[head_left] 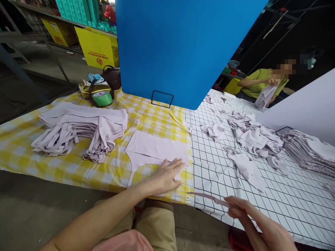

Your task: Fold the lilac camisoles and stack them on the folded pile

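A pale lilac strappy top (157,144) is spread flat on the yellow checked cloth in front of me. My left hand (167,176) lies flat across its lower right part, fingers stretched out, hiding some of the fabric. Off to the right, my right hand (258,223) pinches the end of a thin lilac strap (206,196) between thumb and fingers. The strap reaches left toward the top; my left hand hides where the two may join. Left of it sits a neat stack of similar tops (86,120), straps bunched toward me.
A blue panel (178,48) stands on the table beside a black wire stand (162,104). Green tape (102,98) lies at the back left. Loose lilac pieces (251,136) and a folded pile (309,150) cover the grid cloth. Another person (261,83) handles fabric at the back right.
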The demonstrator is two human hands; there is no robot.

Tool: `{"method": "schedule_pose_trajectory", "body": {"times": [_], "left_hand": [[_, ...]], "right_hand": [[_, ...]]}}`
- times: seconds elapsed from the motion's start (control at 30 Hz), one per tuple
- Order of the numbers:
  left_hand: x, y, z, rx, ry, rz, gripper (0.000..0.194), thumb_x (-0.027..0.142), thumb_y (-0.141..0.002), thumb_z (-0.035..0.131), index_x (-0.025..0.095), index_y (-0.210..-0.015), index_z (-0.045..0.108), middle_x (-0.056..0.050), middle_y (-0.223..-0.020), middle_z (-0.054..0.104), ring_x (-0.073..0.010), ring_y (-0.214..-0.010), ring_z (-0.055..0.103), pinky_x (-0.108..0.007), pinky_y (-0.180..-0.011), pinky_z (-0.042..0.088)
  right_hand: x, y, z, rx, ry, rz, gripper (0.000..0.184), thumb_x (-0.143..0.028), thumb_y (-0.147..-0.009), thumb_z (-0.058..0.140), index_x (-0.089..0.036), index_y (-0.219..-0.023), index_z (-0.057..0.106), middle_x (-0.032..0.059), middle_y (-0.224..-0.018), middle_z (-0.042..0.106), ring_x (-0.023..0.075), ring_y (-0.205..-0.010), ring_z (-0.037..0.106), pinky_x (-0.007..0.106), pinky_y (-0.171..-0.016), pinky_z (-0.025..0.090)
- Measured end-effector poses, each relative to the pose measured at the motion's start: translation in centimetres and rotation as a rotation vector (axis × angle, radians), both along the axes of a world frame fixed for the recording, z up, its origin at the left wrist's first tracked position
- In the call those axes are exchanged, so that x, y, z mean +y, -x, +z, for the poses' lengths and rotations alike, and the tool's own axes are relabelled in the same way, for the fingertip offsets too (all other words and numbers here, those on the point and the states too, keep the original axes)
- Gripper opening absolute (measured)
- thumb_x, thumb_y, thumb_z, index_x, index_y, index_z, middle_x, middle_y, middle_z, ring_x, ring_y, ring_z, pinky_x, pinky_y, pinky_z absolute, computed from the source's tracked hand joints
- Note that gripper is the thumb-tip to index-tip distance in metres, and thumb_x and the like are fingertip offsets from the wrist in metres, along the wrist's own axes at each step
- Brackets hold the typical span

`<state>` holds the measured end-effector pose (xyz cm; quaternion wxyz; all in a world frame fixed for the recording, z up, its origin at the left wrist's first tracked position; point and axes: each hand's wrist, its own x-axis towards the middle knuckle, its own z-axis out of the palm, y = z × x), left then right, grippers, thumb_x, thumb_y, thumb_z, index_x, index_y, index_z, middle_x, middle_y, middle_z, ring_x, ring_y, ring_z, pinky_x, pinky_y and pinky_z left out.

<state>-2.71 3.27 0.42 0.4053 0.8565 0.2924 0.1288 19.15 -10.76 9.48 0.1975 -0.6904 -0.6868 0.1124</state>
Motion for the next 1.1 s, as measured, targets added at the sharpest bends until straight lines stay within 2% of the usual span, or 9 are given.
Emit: {"method": "schedule_pose_trajectory", "body": {"times": [0.1, 0.2, 0.3, 0.43, 0.5, 0.63, 0.77, 0.93, 1.1], "left_hand": [[-1.6, -0.7, 3.0, -0.256, 0.259, -0.093, 0.045, 0.039, -0.087, 0.046, 0.025, -0.129, 0.044, -0.004, -0.129, 0.052, -0.0206, -0.121, 0.045, -0.037, -0.105, 0.026], [-2.6, -1.4, 4.2, -0.347, 0.442, -0.025, 0.034, 0.041, -0.085, 0.048, 0.018, -0.106, 0.062, -0.004, -0.093, 0.068, -0.0174, -0.087, 0.061, -0.026, -0.079, 0.044], [-3.0, -2.0, 3.3, -0.345, 0.536, 0.131, 0.035, 0.043, -0.084, 0.047, 0.014, -0.083, 0.067, -0.003, -0.069, 0.067, -0.0125, -0.062, 0.057, -0.020, -0.059, 0.041], [-2.9, -2.2, 1.6, -0.377, 0.685, 0.266, 0.048, 0.057, -0.080, 0.046, 0.013, -0.079, 0.065, -0.003, -0.062, 0.064, -0.0087, -0.045, 0.046, -0.019, -0.045, 0.035], [-2.9, -2.1, 1.2, -0.383, 0.733, 0.286, 0.052, 0.062, -0.078, 0.045, 0.013, -0.075, 0.064, -0.003, -0.059, 0.063, -0.0079, -0.042, 0.043, -0.019, -0.043, 0.034], [-2.9, -2.0, 1.0, -0.426, 0.773, 0.287, 0.051, 0.062, -0.075, 0.049, 0.013, -0.064, 0.058, -0.002, -0.054, 0.060, -0.0102, -0.047, 0.052, -0.019, -0.046, 0.038], [-2.6, -1.9, 0.8, -0.409, 0.783, 0.297, 0.048, 0.059, -0.075, 0.050, 0.014, -0.061, 0.054, -0.002, -0.052, 0.058, -0.0107, -0.046, 0.053, -0.018, -0.045, 0.038], [-2.3, -1.8, 0.4, -0.371, 0.750, 0.323, 0.042, 0.054, -0.076, 0.051, 0.015, -0.059, 0.051, 0.000, -0.050, 0.057, -0.0103, -0.045, 0.052, -0.018, -0.045, 0.039], [-1.8, -1.3, 0.2, -0.357, 0.754, 0.355, 0.036, 0.046, -0.079, 0.047, 0.015, -0.061, 0.051, 0.001, -0.048, 0.055, -0.0090, -0.040, 0.049, -0.019, -0.044, 0.039]], "right_hand": [[2.8, 1.8, 0.3, 0.044, 0.089, 0.080, 0.023, -0.044, -0.085, 0.044, -0.025, -0.095, 0.055, 0.0022, -0.069, 0.067, 0.0161, -0.055, 0.062, 0.023, -0.050, 0.048], [4.8, 3.0, -0.4, 0.074, 0.123, 0.164, 0.018, -0.038, -0.090, 0.037, -0.025, -0.093, 0.049, -0.0009, -0.063, 0.063, 0.0133, -0.051, 0.059, 0.021, -0.048, 0.046], [5.8, 3.6, -2.0, -0.001, 0.006, 0.200, 0.014, -0.033, -0.091, 0.036, -0.024, -0.094, 0.047, 0.0001, -0.068, 0.062, 0.0123, -0.052, 0.057, 0.021, -0.048, 0.045], [6.1, 3.8, -4.5, -0.187, -0.280, 0.209, 0.018, -0.026, -0.090, 0.037, -0.021, -0.103, 0.048, 0.0065, -0.083, 0.059, 0.0169, -0.071, 0.060, 0.026, -0.057, 0.047], [6.1, 4.1, -5.6, -0.246, -0.336, 0.259, 0.021, -0.021, -0.090, 0.037, -0.020, -0.106, 0.049, 0.0066, -0.083, 0.058, 0.0175, -0.072, 0.058, 0.028, -0.058, 0.046], [6.3, 4.9, -6.9, -0.340, -0.410, 0.303, 0.022, -0.012, -0.088, 0.039, -0.019, -0.104, 0.053, 0.0031, -0.072, 0.057, 0.0163, -0.064, 0.052, 0.028, -0.058, 0.042], [6.7, 5.2, -7.6, -0.342, -0.433, 0.308, 0.020, -0.007, -0.087, 0.042, -0.018, -0.097, 0.055, 0.0028, -0.069, 0.056, 0.0159, -0.062, 0.048, 0.027, -0.058, 0.040], [7.2, 5.4, -8.8, -0.206, -0.424, 0.312, 0.026, -0.007, -0.086, 0.041, -0.019, -0.105, 0.054, 0.0042, -0.076, 0.057, 0.0164, -0.068, 0.052, 0.027, -0.059, 0.043], [7.6, 5.5, -8.7, 0.086, -0.245, 0.177, 0.031, -0.015, -0.087, 0.038, -0.021, -0.116, 0.047, 0.0062, -0.090, 0.055, 0.0152, -0.073, 0.055, 0.024, -0.055, 0.048]]}}
